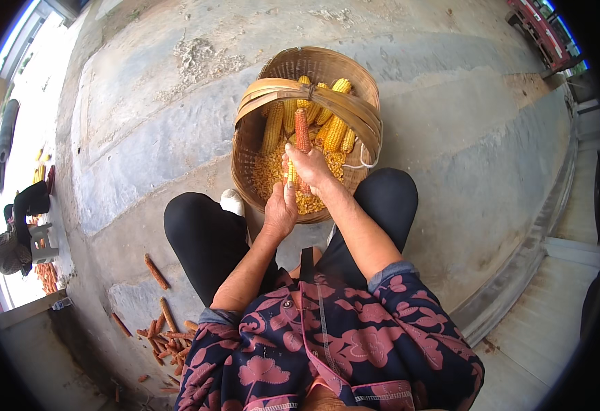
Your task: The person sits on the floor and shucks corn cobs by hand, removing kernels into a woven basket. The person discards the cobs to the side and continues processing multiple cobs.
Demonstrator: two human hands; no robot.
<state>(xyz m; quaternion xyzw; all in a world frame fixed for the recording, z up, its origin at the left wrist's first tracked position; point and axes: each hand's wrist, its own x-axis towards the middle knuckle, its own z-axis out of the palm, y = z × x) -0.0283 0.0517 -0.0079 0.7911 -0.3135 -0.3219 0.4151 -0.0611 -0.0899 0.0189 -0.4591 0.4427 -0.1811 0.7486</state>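
Observation:
A round woven bamboo basket [243, 172] with a strap-like bamboo handle [271, 90] stands between my knees. My right hand [310, 167] is closed around a reddish bare corn cob [301, 129], which points away from me. My left hand [282, 209] grips the near end of a partly shelled ear of corn [291, 173]. That ear rests against the cob, and the two hands meet over the basket; its far end is partly hidden by my right fingers. Several yellow ears [337, 132] lean at the basket's far side. Loose kernels [266, 177] cover its near part.
Bare cobs [174, 341] are heaped on the concrete floor at my left, with a few strays. Farther left, another person [27, 205] sits by a grey plastic stool [44, 244]. A red vehicle [541, 33] stands far right. A raised ledge [515, 287] runs along my right.

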